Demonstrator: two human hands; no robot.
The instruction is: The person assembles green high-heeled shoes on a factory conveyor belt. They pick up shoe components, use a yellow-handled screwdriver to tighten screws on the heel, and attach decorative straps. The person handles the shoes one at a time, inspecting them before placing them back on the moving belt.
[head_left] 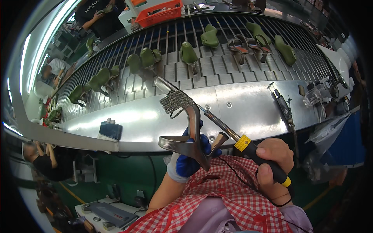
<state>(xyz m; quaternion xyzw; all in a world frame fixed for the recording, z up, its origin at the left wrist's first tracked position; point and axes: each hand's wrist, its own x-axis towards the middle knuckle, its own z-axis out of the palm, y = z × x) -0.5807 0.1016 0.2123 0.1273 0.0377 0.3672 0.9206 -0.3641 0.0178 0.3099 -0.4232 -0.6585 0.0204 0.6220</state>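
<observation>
In my left hand point(186, 165), which wears a white and blue glove, is a dark metallic high-heeled sandal point(193, 120). Its toe points up and away to the left, with a band of glittery strands across the front and an ankle strap nearer me. My fingers close round the heel end. My bare right hand point(274, 157) grips the black and yellow handle of a soldering iron point(248, 146), whose cord hangs over my apron. The iron's thin tip reaches beside the sandal's sole, just below the glittery band; whether it touches cannot be made out.
Beyond the metal table edge point(155, 134), a slatted conveyor point(210, 79) carries green shoe lasts point(189, 52) and strappy sandals point(238, 44). A phone point(110, 130) lies at the left. A dark corded tool point(285, 110) is at the right. A red basket point(159, 13) stands beyond; other people work nearby.
</observation>
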